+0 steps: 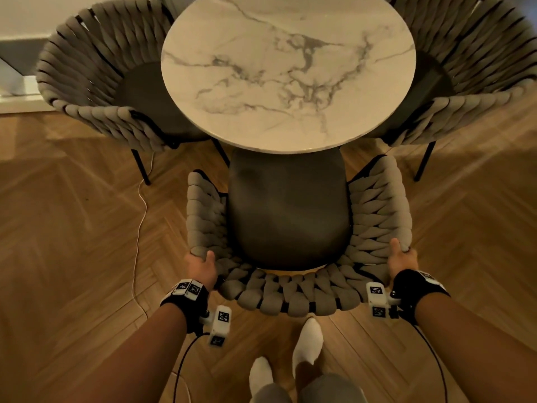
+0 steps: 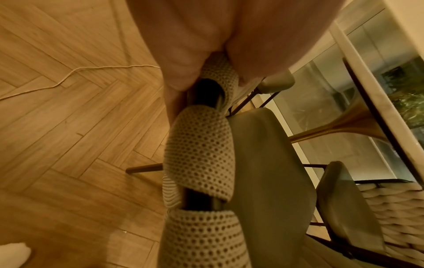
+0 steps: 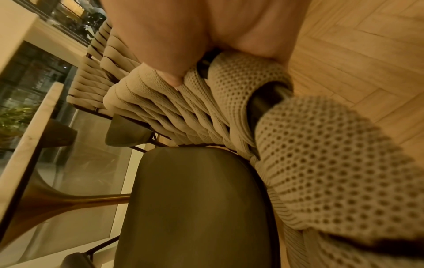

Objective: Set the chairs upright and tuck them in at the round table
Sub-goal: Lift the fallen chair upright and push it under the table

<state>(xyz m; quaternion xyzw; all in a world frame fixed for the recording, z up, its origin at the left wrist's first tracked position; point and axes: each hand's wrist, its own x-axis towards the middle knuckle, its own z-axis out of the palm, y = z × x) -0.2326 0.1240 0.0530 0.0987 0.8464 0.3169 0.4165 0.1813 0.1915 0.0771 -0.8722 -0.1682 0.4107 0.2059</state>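
My left hand (image 1: 202, 264) holds the near chair (image 1: 290, 216) by the left side of its woven back. My right hand (image 1: 402, 258) holds the right side. The chair stands upright, its seat front just under the round table (image 1: 287, 68). Two more chairs (image 1: 96, 74) stand upright at the far left and far right.

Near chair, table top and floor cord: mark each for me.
Near chair (image 1: 287, 210), head view, on its dark seat.
Table top (image 1: 261, 45), head view, on bare marble.
Cord (image 1: 139, 228), head view, on its run beside the chair.
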